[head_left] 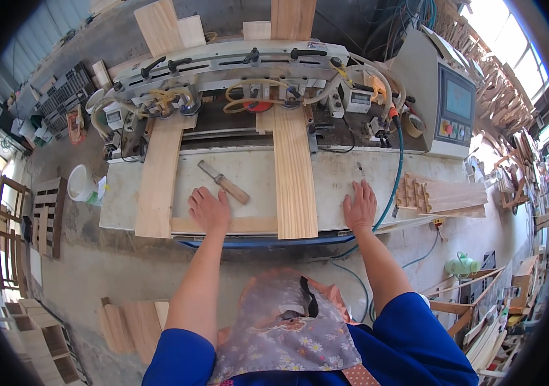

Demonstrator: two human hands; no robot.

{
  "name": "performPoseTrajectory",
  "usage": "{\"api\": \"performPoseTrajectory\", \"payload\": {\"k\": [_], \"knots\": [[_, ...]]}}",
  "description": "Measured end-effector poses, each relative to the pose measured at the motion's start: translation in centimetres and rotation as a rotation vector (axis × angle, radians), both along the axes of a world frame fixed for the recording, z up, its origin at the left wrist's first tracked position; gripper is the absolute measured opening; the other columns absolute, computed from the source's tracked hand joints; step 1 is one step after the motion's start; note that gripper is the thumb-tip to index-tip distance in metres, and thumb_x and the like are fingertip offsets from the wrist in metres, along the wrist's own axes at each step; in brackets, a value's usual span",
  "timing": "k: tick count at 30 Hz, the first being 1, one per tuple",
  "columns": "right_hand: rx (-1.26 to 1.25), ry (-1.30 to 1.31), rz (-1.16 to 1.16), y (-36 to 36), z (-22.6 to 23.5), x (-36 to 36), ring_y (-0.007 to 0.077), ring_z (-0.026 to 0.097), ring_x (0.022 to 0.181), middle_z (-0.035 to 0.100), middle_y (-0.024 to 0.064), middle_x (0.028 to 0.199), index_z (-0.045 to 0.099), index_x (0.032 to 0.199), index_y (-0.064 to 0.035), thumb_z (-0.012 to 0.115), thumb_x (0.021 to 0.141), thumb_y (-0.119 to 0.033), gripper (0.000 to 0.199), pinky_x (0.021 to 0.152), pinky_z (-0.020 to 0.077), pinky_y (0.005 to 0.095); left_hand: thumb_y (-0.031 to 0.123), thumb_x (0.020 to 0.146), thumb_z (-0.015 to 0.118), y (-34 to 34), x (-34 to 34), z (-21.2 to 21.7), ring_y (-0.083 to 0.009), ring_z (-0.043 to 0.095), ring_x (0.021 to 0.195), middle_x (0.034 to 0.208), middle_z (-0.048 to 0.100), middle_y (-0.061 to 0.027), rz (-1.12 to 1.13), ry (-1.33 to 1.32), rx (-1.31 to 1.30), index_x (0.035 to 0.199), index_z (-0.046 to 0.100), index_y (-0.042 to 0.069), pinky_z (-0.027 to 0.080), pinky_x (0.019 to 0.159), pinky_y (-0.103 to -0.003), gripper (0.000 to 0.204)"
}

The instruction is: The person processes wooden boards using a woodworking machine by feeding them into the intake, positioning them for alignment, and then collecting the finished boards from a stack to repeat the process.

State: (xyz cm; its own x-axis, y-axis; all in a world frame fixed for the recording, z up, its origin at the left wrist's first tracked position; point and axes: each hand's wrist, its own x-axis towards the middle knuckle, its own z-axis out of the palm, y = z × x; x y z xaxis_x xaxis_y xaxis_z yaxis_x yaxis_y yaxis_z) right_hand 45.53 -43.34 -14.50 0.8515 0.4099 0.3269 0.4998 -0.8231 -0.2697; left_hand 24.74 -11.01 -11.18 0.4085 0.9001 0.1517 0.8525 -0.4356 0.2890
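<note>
My left hand (210, 210) lies palm down at the front of the white machine table (236, 154), fingers apart and holding nothing. Just beyond its fingertips rests a flat-bladed hand tool with a wooden handle (234, 190), like a chisel. Under or beside that wrist runs a narrow wood strip (252, 225) between two long boards. The left board (159, 170) and the right board (295, 174) both reach back under the machine's clamps. To the right of the right board, my right hand (360, 207) is flat on the table, fingers stretched out.
Behind the boards stands the machine's metal beam (236, 58) with black levers and hoses. A control panel (457, 103) is at the far right. Stacked jointed boards (445, 195) lie at the table's right end. A blue hose (398, 174) crosses the table edge. A white bucket (84, 184) stands left.
</note>
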Motion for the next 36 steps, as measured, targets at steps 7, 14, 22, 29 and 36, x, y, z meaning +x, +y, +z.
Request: {"api": "performPoseTrajectory", "payload": {"k": [7, 14, 22, 29, 36], "knots": [[-0.019, -0.012, -0.014, -0.4, -0.9, 0.2, 0.0365, 0.038, 0.135, 0.045, 0.0171, 0.145, 0.050, 0.134, -0.0109, 0.060, 0.087, -0.027, 0.050, 0.111, 0.0305, 0.0465, 0.040, 0.088, 0.060, 0.0, -0.1, -0.4, -0.0320, 0.045, 0.119, 0.121, 0.054, -0.0121, 0.003, -0.023, 0.043, 0.107, 0.054, 0.004, 0.040, 0.094, -0.047, 0.041], [0.008, -0.020, 0.002, -0.1, -0.6, -0.3, 0.0371, 0.039, 0.134, 0.045, 0.0178, 0.144, 0.051, 0.133, -0.0110, 0.061, 0.086, -0.027, 0.050, 0.111, 0.0310, 0.0469, 0.039, 0.087, 0.063, 0.2, -0.4, -0.1, -0.0316, 0.045, 0.119, 0.122, 0.053, -0.0120, 0.006, 0.012, 0.012, 0.110, 0.055, 0.003, 0.040, 0.094, -0.045, 0.043], [0.039, -0.036, 0.022, 0.7, -1.1, 0.5, 0.0353, 0.043, 0.131, 0.048, 0.0182, 0.140, 0.055, 0.129, -0.0099, 0.062, 0.083, -0.029, 0.050, 0.109, 0.0349, 0.0461, 0.043, 0.090, 0.060, 0.6, -0.8, -0.9, -0.0337, 0.048, 0.117, 0.121, 0.054, -0.0138, 0.023, 0.121, 0.055, 0.110, 0.053, 0.004, 0.044, 0.091, -0.049, 0.044], [0.026, 0.042, -0.065, -0.9, -0.1, 0.4, 0.0310, 0.035, 0.139, 0.043, 0.0140, 0.147, 0.052, 0.134, -0.0137, 0.060, 0.086, -0.032, 0.052, 0.115, 0.0276, 0.0436, 0.042, 0.091, 0.059, -0.6, 0.4, -0.5, -0.0334, 0.047, 0.119, 0.124, 0.053, -0.0117, -0.027, 0.063, 0.066, 0.109, 0.053, 0.004, 0.044, 0.092, -0.048, 0.042], [0.023, 0.036, -0.030, 0.0, -0.5, 0.2, 0.0345, 0.037, 0.137, 0.043, 0.0165, 0.147, 0.052, 0.133, -0.0125, 0.059, 0.086, -0.032, 0.051, 0.114, 0.0287, 0.0456, 0.045, 0.091, 0.059, 0.3, -0.4, -0.7, -0.0331, 0.047, 0.119, 0.126, 0.053, -0.0113, 0.015, 0.102, 0.037, 0.109, 0.053, 0.004, 0.044, 0.092, -0.048, 0.045]]}}
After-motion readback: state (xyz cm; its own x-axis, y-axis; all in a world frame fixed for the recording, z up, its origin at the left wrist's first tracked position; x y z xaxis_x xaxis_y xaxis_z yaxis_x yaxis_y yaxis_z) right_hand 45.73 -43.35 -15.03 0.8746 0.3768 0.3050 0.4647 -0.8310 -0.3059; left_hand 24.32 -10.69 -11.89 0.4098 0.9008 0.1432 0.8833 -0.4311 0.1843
